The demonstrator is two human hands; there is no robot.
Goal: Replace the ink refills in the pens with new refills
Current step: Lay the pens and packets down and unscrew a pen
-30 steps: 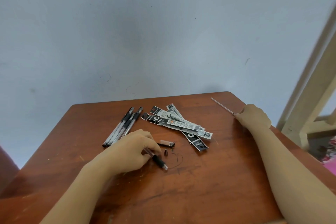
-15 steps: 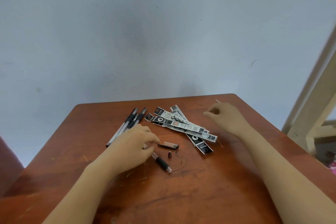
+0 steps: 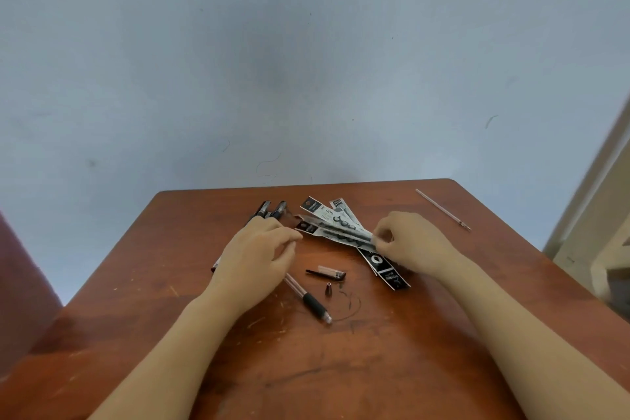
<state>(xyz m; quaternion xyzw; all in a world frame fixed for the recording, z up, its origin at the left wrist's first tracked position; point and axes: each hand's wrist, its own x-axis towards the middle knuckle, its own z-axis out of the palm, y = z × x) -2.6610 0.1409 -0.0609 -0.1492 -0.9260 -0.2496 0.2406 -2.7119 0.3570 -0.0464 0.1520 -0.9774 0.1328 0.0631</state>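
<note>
The right hand [image 3: 412, 242] pinches one end of a refill packet [image 3: 337, 233]. The left hand [image 3: 259, 252] brings curled fingers to its other end, grip unclear. The opened pen [image 3: 312, 302] lies just nearer than the packet.

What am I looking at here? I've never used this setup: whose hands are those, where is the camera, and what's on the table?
No machine here: a person's two bare hands, filmed by one head-worn camera looking down. The right hand pinches one of the refill packets; the left hand reaches its other end, grip unclear. On the wooden table lie an opened pen barrel, its cap, a small tip, spare pens and a bare refill far right.
</note>
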